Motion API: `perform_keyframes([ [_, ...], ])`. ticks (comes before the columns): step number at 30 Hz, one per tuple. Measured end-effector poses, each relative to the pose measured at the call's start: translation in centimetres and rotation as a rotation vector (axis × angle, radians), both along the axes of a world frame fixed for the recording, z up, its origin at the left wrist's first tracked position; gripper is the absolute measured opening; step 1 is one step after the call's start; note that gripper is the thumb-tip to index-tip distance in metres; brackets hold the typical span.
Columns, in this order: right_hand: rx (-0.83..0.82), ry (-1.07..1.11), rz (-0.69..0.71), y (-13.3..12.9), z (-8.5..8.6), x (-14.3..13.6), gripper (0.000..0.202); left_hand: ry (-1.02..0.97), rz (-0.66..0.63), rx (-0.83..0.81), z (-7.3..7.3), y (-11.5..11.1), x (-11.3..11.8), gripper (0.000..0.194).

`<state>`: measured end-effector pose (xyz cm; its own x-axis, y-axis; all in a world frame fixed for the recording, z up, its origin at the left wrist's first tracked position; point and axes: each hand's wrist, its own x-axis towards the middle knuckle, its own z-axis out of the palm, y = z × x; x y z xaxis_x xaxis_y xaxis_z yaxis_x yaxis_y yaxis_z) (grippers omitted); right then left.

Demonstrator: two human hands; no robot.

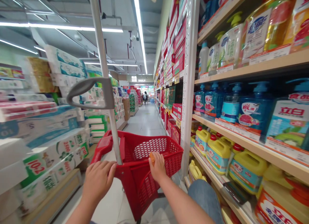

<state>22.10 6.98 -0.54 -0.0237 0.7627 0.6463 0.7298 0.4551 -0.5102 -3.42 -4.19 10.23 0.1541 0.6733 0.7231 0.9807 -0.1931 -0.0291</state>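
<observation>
In the head view, a red plastic shopping cart [135, 172] with a perforated basket stands in front of me. My left hand [100, 175] is closed over the cart's red edge, left of the metal pole [116, 137]. Farther right, my right hand [158, 167] is closed at the basket's near rim. A small orange-brown object [152, 157] shows at its fingers; its kind is too small to make out. On the pole above the basket sits a grey loop handle [90, 94], with neither hand on it.
Shelves of blue pump bottles [251, 105] and yellow jugs [218, 155] line the right side, close to my knee [205, 198]. Stacked tissue packs [53, 163] border the left. A tiled aisle [146, 121] runs ahead, with a person [145, 96] far off.
</observation>
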Motion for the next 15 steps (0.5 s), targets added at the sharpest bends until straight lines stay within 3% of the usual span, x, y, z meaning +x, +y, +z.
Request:
perform_keyframes([
  [3,-0.066,0.029,0.007,0.0,1.1,0.5,0.042,-0.043,-0.248,-0.017,-0.1,0.8,-1.1,0.036],
  [7,0.009,0.059,0.163,-1.6,2.0,-1.2,0.043,-0.187,-0.234,0.059,-0.1,1.8,-0.3,0.037],
  [10,0.032,0.118,0.166,-2.1,2.6,-2.2,0.043,-0.210,-0.251,0.002,0.2,1.3,1.5,0.040],
  [15,-0.101,0.166,0.106,-1.1,5.1,0.0,0.036,-0.164,-0.488,-0.172,0.8,0.4,2.4,0.039],
])
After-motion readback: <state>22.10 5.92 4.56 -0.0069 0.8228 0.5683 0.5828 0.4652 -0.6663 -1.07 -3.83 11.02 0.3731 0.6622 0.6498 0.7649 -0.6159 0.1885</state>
